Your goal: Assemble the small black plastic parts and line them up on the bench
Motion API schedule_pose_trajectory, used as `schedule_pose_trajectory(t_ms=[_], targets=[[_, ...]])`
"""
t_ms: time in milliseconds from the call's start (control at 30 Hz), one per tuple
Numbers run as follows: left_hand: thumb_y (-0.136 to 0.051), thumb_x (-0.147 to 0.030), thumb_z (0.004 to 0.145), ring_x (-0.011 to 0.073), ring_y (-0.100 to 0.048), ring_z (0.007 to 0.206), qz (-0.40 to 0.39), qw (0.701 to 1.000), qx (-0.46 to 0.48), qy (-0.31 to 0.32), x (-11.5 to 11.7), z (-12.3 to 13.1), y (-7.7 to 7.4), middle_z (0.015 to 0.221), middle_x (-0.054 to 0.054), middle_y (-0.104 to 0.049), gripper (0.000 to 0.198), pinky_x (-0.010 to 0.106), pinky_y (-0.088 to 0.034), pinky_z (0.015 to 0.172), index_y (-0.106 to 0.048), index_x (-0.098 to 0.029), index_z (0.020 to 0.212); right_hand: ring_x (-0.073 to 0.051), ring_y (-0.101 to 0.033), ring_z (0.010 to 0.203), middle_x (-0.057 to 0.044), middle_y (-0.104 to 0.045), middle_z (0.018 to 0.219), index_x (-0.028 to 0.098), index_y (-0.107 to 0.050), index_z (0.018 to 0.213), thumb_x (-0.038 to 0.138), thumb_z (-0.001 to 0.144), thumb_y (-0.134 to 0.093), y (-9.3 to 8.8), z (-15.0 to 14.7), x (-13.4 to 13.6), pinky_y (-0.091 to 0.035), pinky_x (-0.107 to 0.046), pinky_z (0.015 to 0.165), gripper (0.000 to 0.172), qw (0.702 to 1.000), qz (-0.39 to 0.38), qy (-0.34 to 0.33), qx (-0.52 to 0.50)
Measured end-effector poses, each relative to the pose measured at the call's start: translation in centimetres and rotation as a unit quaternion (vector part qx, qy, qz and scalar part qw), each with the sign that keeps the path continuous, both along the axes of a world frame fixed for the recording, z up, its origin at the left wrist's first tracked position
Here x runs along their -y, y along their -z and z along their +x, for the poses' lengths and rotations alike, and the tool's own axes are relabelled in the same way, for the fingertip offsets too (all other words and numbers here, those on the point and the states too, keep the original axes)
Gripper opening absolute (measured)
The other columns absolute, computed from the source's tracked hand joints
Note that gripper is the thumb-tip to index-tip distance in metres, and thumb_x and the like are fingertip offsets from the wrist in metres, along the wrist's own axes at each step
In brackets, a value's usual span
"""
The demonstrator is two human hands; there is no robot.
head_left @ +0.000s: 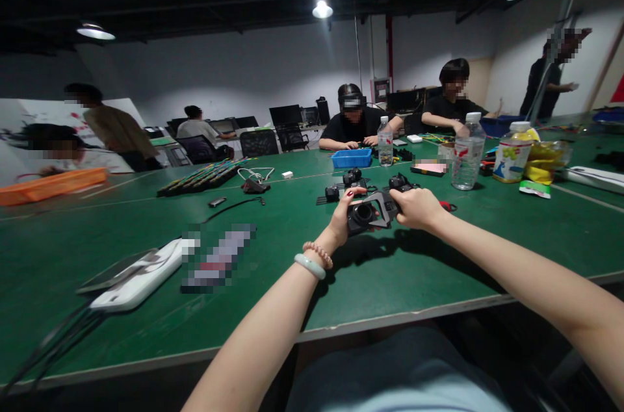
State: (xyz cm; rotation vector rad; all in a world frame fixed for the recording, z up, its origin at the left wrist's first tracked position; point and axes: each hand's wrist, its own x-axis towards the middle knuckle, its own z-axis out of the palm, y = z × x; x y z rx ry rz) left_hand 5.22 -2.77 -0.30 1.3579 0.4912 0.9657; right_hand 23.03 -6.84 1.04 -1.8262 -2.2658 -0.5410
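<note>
Just above the green table (273,295), I hold a black plastic part (361,219) with a round ring on its left and an angular open frame on its right. My left hand (341,220) grips the ring end, thumb along the top; a beaded bracelet and a pale bangle circle that wrist. Closed on the frame end is my right hand (416,207), whose fingertips are partly hidden. Beyond my hands lie several small black parts, including one with a rounded body (351,176) and another (332,193) beside dark rods. A further black piece (398,182) sits by my right fingers.
A blue tray (351,158), water bottles (468,155) and a juice bottle (511,152) stand farther back. Bundled rods (209,177) lie left. Nearer are a white power strip (141,279), cables and a phone (219,259). Two people (358,119) work opposite.
</note>
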Motion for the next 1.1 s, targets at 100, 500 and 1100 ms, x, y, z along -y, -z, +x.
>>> schedule_pose_trajectory(t_ms=[100,500,1100], targets=[[-0.032,-0.044,0.077,0.0214,-0.06,0.059,-0.008,1.0,0.002,-0.012,0.0,0.1,0.0,0.069,0.005,-0.062,0.041,0.034,-0.048,0.045,-0.039,-0.017,0.107,-0.024,-0.058,0.074,-0.011,-0.062,0.08,0.017,-0.047,0.098,0.027,0.067,-0.04,0.2,-0.1,0.0,-0.037,-0.027,0.058,0.033,1.0,0.002,-0.01,-0.003],[-0.029,-0.046,0.077,0.0223,-0.059,0.057,-0.005,1.0,-0.004,0.026,0.4,-0.3,-0.7,0.068,0.006,-0.062,0.044,0.035,-0.046,0.047,-0.035,-0.019,0.111,-0.024,-0.058,0.076,-0.01,-0.062,0.082,0.018,-0.048,0.096,0.025,0.066,-0.041,0.0,0.0,-0.1,-0.038,-0.027,0.058,0.031,1.0,-0.01,0.01,-0.009],[-0.032,-0.043,0.076,0.0193,-0.057,0.054,-0.028,0.998,0.041,-0.034,0.1,-0.2,-0.7,0.072,0.003,-0.058,0.037,0.032,-0.045,0.041,-0.041,-0.019,0.103,-0.026,-0.057,0.076,-0.016,-0.055,0.098,0.012,-0.018,0.129,0.072,0.063,-0.026,-0.1,-0.1,0.9,-0.035,-0.028,0.061,0.089,0.994,0.029,-0.109,-0.005]])
